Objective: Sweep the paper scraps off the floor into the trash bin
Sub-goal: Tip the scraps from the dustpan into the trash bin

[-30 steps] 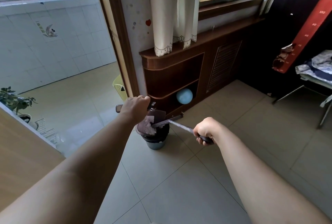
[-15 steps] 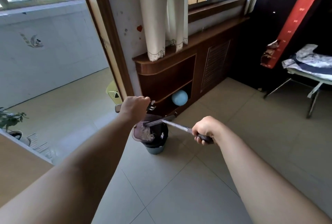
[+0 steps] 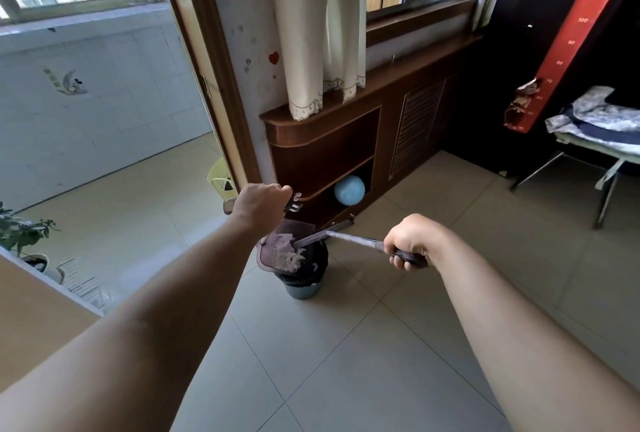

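Where the pale square-tiled floor (image 3: 346, 362) meets a dark wooden cabinet (image 3: 322, 151), we count one round grey-blue plastic trash bin (image 3: 303, 290) lined with a black bag, one dark purple plastic dustpan (image 3: 273, 255), one short brush with a silvery shaft (image 3: 351, 239), and one pale heap of shredded paper scraps (image 3: 290, 254), too tangled to number. Both our arms reach forward, bare to the elbow. Our left hand (image 3: 261, 204), knuckles up, is clenched round the dustpan's handle and holds the pan tilted over the bin's mouth. The scraps lie on the ribbed pan near its lower lip, just above the black liner. Our right hand (image 3: 410, 241) curls round the brush's dark grip, the shaft pointing left so that the dark head lies against the heap. One smooth blue ball (image 3: 349, 190) sits on the cabinet's lower open shelf, behind the bin.
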Tool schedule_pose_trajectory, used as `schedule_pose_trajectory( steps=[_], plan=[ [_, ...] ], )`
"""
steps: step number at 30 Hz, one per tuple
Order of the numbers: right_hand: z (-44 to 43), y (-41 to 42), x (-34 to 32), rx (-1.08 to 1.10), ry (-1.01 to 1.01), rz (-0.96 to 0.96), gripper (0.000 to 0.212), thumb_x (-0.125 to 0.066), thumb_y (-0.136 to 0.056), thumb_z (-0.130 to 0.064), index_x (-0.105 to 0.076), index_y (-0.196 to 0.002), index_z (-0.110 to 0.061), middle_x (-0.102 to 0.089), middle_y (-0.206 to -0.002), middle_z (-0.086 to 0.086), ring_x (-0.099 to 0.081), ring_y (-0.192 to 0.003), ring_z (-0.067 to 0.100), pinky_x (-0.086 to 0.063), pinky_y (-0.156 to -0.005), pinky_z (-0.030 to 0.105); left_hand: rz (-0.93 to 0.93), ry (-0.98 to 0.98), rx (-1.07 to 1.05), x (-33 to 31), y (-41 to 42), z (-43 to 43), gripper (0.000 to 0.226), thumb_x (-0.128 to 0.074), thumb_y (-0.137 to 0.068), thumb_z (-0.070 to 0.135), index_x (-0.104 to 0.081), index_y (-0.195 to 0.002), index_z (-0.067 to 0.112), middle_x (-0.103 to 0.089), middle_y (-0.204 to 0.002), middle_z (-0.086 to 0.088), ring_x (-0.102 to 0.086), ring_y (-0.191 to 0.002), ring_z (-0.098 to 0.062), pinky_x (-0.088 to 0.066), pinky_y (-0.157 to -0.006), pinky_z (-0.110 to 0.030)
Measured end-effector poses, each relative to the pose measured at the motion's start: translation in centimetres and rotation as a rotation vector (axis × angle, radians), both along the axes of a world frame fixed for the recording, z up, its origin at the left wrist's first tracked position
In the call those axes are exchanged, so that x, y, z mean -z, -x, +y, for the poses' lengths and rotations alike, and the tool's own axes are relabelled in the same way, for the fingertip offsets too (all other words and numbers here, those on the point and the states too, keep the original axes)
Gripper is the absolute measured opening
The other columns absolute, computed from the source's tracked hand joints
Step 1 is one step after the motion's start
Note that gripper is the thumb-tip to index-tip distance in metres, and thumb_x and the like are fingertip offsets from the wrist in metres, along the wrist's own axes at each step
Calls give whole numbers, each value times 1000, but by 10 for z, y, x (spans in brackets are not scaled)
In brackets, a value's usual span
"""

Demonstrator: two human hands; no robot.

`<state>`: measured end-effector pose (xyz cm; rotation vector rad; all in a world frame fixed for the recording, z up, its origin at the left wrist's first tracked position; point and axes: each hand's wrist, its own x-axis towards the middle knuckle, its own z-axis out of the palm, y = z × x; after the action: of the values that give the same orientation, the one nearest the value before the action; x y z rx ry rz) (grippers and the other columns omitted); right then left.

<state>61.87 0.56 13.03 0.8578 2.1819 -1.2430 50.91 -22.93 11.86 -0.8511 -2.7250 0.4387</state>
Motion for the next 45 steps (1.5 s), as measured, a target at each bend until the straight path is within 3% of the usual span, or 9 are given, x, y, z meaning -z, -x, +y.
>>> schedule_pose_trajectory(
  steps=[7,17,24,31,36,41,45],
  plan=[
    [-20,-3,3,-38,7,-1,17,-45,-84,5,-53,-71,-1,-50,-66,11,-45,-39,13,-33,-33,13,18,24,12,-1,-2,-1,16,-49,-95,15,-55,-109,13,-69,-96,-2,-70,-82,-22,-52,-64,-31],
    [-18,-4,4,-68,-76,-45,9,-45,-81,6,-52,-75,4,-49,-58,13,-43,-29,15,-33,-34,12,14,-7,-7,-3,-3,-14,15,-50,-95,16,-56,-108,13,-70,-93,-3,-70,-80,-22,-54,-64,-32],
    [-21,-7,-10,-28,-47,20,9,-48,-83,5,-56,-85,2,-53,-69,15,-44,-26,12,-34,-33,13,27,25,6,-2,-3,-14,15,-48,-94,12,-56,-107,13,-69,-92,-3,-70,-79,-22,-51,-61,-30],
    [-44,-4,6,-58,-23,-17,12,-44,-83,6,-50,-75,-1,-47,-63,11,-41,-25,11,-31,-33,10,36,33,17,-4,-3,-16,15,-50,-94,13,-56,-107,13,-69,-91,-3,-70,-78,-22,-48,-58,-29],
    [-39,-4,13,-85,-80,-68,12,-44,-82,5,-50,-73,2,-48,-60,12,-42,-38,16,-32,-34,11,24,-5,-10,-4,-1,-21,14,-53,-94,15,-57,-108,13,-69,-89,-4,-70,-75,-22,-54,-61,-32],
    [-31,-7,5,-43,-86,-14,10,-46,-81,7,-53,-76,2,-49,-61,12,-42,-24,14,-33,-34,12,13,1,-4,0,1,-23,15,-50,-94,10,-56,-109,11,-68,-89,-4,-69,-75,-21,-54,-61,-31],
    [-29,-6,1,-11,-55,25,8,-48,-82,7,-55,-82,3,-52,-68,14,-43,-24,13,-33,-33,12,23,9,8,-2,5,-21,17,-49,-95,10,-56,-110,11,-68,-90,-4,-70,-77,-21,-54,-62,-31]
  ],
)
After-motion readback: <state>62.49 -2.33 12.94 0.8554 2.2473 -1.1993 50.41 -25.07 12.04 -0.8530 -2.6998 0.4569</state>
